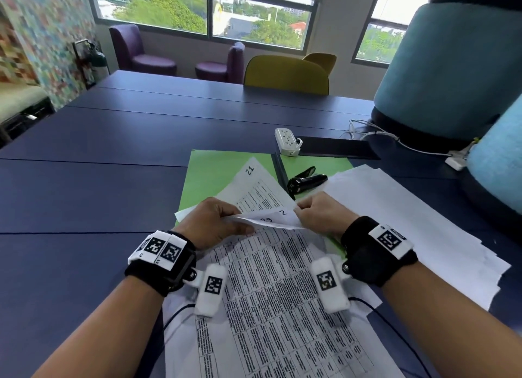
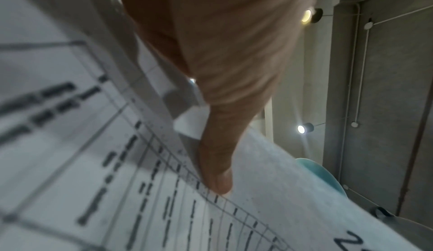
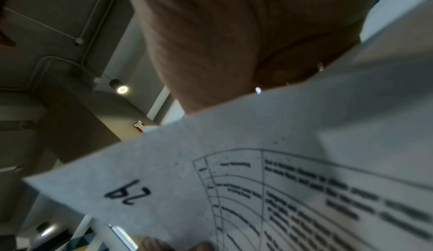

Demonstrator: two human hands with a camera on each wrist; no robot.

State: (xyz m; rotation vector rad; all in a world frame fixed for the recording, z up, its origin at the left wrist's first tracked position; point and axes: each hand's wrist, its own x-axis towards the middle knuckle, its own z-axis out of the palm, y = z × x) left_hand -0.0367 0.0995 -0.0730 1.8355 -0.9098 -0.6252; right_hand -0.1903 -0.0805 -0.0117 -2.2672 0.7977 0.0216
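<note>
The left hand (image 1: pixel 214 222) and right hand (image 1: pixel 319 212) each pinched the far edge of a white paper sheet printed with a black table (image 1: pixel 271 279), fingers curled and clamped on it; that edge was raised. The sheet lay over the near part of a flat green folder (image 1: pixel 209 174). A black stapler (image 1: pixel 306 181) rested on the folder's right half; a white power strip (image 1: pixel 286 144) lay at its far edge.

Left hand (image 1: pixel 216 222) and right hand (image 1: pixel 319 212) sit close together, fingers curled, pinching.

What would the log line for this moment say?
left hand: pinches printed sheets | right hand: pinches them too | stapler: untouched on green folder
</note>
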